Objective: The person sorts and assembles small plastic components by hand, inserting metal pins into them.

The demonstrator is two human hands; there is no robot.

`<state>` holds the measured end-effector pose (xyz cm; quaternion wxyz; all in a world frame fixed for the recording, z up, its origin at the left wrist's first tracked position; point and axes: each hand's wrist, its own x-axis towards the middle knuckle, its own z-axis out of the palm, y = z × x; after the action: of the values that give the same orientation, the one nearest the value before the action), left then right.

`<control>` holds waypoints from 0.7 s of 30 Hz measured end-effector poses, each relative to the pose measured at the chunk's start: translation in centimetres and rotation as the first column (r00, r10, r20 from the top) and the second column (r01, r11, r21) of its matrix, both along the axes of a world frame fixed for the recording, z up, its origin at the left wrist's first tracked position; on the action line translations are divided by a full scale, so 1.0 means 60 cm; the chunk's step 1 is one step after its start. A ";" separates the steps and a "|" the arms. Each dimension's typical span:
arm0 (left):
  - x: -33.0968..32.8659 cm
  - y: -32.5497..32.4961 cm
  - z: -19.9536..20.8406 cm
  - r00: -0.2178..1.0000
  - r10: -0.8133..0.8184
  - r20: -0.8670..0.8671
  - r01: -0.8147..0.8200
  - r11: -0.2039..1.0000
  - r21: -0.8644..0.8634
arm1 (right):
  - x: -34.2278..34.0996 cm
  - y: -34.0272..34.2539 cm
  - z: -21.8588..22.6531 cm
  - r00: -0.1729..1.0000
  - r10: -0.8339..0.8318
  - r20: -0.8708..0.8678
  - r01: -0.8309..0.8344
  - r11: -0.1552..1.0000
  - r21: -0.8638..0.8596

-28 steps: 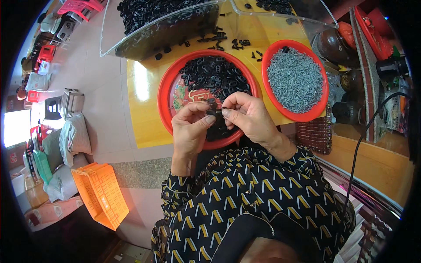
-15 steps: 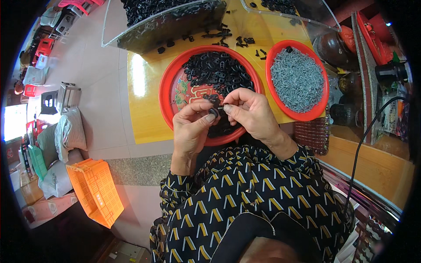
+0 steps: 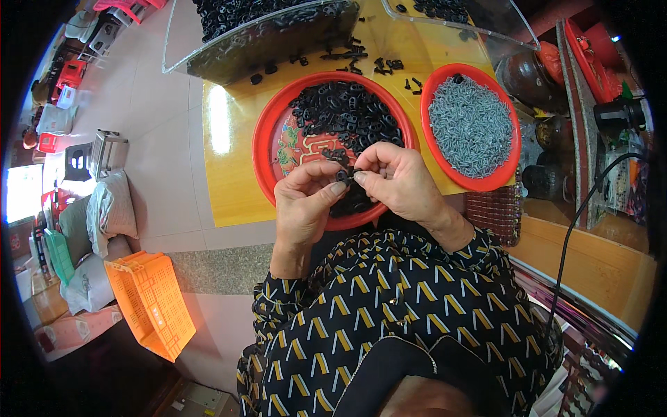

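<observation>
Above the round red tray [image 3: 262,146], my left hand [image 3: 300,205] pinches a small black plastic part [image 3: 341,177] between thumb and fingers. My right hand [image 3: 404,182] is closed at the fingertips on a small dark piece with a thin screw-like shank [image 3: 350,179], which meets the black part. Fingertips hide most of both pieces. Heaped in the tray are many loose black plastic parts [image 3: 347,111], with its printed bottom showing at the left. To the right, a red plate [image 3: 517,132] is full of silvery screws [image 3: 472,128], one black piece lying at its far edge.
Two clear bins, one at the far left [image 3: 271,52] and one at the far right [image 3: 511,35], hold more black parts. Small black pieces [image 3: 354,52] lie scattered on the yellow table [image 3: 229,187]. An orange crate [image 3: 151,306] stands on the floor at the left.
My hands have come slightly closer together, and the dark piece in my right fingers has moved down against the black part. The trays stay put.
</observation>
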<state>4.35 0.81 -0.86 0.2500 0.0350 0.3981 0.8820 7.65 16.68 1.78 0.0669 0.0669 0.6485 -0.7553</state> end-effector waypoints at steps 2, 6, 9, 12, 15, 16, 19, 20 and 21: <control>0.001 0.000 -0.001 0.999 0.001 -0.038 -0.003 0.998 -0.067 | 0.000 0.002 0.002 0.999 0.003 0.033 -0.004 1.000 0.018; 0.004 0.003 0.004 0.995 0.000 -0.096 -0.013 0.991 -0.136 | 0.000 -0.001 0.004 0.999 0.001 0.044 -0.001 1.000 0.012; 0.007 0.004 0.004 0.996 0.001 -0.088 -0.015 0.988 -0.155 | -0.001 -0.002 0.004 0.999 0.000 0.033 -0.001 1.000 0.003; 0.007 0.005 0.004 0.995 0.019 -0.097 -0.036 0.982 -0.183 | -0.002 0.000 0.007 0.996 0.013 0.092 -0.007 0.998 -0.067; 0.007 0.005 0.003 0.996 0.010 -0.088 -0.026 0.984 -0.177 | -0.004 0.003 0.005 0.994 0.021 0.104 -0.008 0.992 -0.126; 0.007 0.007 0.003 0.995 0.014 -0.099 -0.032 0.983 -0.182 | -0.004 0.004 0.005 0.993 0.027 0.111 -0.009 0.987 -0.161; 0.007 0.007 0.004 0.996 0.006 -0.085 -0.023 0.978 -0.206 | -0.005 0.006 0.003 0.992 0.040 0.116 -0.017 0.981 -0.193; 0.007 0.007 0.004 0.998 -0.006 -0.061 -0.008 0.974 -0.226 | -0.005 0.006 0.002 0.992 0.046 0.115 -0.023 0.982 -0.189; 0.006 0.007 0.003 0.998 -0.007 -0.062 -0.008 0.974 -0.226 | -0.004 0.007 0.000 0.992 0.046 0.114 -0.023 0.982 -0.189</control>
<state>4.74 1.24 -0.66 0.2396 0.0337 0.5033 0.8296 7.38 17.12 1.80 0.1243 0.0937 0.5705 -0.8064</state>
